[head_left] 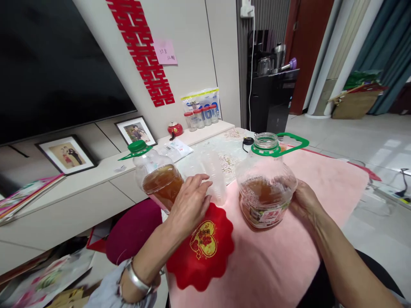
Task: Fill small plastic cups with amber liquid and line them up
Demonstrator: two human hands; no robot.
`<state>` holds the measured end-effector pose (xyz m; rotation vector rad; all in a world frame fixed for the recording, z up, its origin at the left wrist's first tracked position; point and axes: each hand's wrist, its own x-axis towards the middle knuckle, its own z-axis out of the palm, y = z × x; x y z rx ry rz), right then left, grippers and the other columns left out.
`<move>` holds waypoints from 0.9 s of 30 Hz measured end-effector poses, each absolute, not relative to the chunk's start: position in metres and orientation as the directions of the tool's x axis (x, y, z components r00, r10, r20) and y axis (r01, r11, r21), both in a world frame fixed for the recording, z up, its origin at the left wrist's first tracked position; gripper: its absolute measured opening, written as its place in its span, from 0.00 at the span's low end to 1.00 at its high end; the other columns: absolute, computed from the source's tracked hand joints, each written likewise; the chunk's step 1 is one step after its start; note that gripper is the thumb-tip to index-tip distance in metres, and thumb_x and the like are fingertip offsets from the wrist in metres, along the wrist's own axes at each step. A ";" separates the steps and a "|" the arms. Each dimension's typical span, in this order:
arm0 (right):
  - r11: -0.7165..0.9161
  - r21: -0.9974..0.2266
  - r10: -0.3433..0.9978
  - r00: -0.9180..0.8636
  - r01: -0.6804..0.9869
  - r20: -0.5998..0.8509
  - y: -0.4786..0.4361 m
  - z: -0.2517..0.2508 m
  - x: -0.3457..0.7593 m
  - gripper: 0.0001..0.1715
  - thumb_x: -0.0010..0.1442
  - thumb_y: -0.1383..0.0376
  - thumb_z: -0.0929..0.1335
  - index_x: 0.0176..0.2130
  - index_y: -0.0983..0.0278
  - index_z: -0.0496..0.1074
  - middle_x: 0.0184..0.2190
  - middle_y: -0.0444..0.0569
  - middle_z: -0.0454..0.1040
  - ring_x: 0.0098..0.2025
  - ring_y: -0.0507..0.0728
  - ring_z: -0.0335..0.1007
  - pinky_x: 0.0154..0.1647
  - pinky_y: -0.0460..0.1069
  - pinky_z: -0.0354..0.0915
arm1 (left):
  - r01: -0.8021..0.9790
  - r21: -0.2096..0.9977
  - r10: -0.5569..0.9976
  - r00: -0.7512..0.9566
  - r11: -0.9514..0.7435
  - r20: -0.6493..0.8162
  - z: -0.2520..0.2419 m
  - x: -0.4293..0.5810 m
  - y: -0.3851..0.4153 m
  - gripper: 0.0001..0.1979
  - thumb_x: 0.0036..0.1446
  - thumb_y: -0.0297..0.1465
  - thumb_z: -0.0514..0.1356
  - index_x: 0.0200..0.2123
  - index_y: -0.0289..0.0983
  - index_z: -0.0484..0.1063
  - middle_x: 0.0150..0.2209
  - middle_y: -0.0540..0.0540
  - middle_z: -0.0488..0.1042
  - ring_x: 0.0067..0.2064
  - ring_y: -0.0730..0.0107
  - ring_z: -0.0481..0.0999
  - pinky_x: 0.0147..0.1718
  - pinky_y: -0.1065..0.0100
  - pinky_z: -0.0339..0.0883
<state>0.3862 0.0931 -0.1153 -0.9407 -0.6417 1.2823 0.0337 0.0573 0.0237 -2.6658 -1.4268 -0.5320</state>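
My left hand (190,201) reaches over a red scalloped mat (205,256) and closes its fingers round a stack of clear plastic cups (214,175). Just left of it stands a capped plastic jug (157,177) with a green lid and brown liquid. My right hand (303,199) grips the side of an uncapped jug (266,184) with a green neck ring and handle, part full of brown liquid. Both jugs stand on a pink cloth (321,188) covering the table.
A low white cabinet (96,175) along the wall carries framed photos (66,154), a red teapot (175,128) and jars (201,117). A magenta stool (133,231) sits under my left arm. A black cabinet (271,96) stands at the back.
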 end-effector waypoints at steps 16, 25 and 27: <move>0.020 -0.868 0.982 0.172 -0.496 -0.076 0.092 -0.107 0.375 0.10 0.47 0.66 0.79 0.33 0.61 0.81 0.32 0.48 0.85 0.34 0.59 0.81 0.43 0.53 0.78 | 0.829 0.000 0.828 0.559 -0.559 0.032 0.013 0.046 0.101 0.14 0.64 0.25 0.51 0.41 0.37 0.78 0.44 0.43 0.77 0.50 0.60 0.67 0.46 0.57 0.58; 0.021 -0.869 0.982 0.173 -0.495 -0.075 0.091 -0.106 0.375 0.13 0.46 0.68 0.78 0.36 0.60 0.82 0.33 0.47 0.84 0.35 0.59 0.81 0.42 0.53 0.79 | 0.870 0.050 0.872 0.489 -0.490 0.029 0.032 0.050 0.094 0.08 0.62 0.26 0.58 0.36 0.36 0.78 0.40 0.44 0.80 0.48 0.58 0.72 0.47 0.56 0.61; 0.018 -0.870 0.983 0.167 -0.492 -0.074 0.092 -0.107 0.375 0.14 0.46 0.68 0.78 0.36 0.60 0.82 0.32 0.47 0.85 0.34 0.59 0.80 0.42 0.53 0.79 | 0.868 0.061 0.870 0.492 -0.494 0.047 0.035 0.048 0.094 0.05 0.60 0.27 0.61 0.36 0.36 0.78 0.39 0.44 0.80 0.47 0.60 0.73 0.48 0.56 0.63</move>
